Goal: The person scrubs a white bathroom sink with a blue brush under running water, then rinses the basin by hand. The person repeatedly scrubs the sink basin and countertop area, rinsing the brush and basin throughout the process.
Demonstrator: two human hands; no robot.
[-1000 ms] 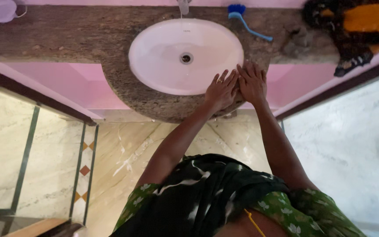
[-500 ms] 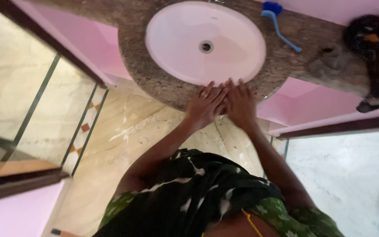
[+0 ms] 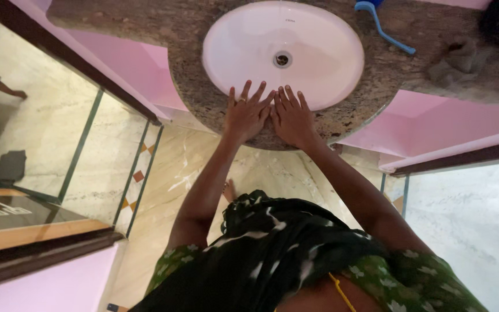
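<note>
Hands flat, empty, fingers spread: left hand (image 3: 247,115) and right hand (image 3: 291,117) side by side, touching, on speckled brown granite counter (image 3: 192,34). Just beyond fingertips, oval white ceramic basin (image 3: 319,63); farther right, blue plastic brush (image 3: 383,24).

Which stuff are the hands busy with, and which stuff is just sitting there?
Busy with:
- left hand and right hand, flat, side by side on the stone counter
- white sink, fingertips at its front rim

Just sitting there:
- blue brush behind the sink
- grey cloth on the counter, far right
</note>
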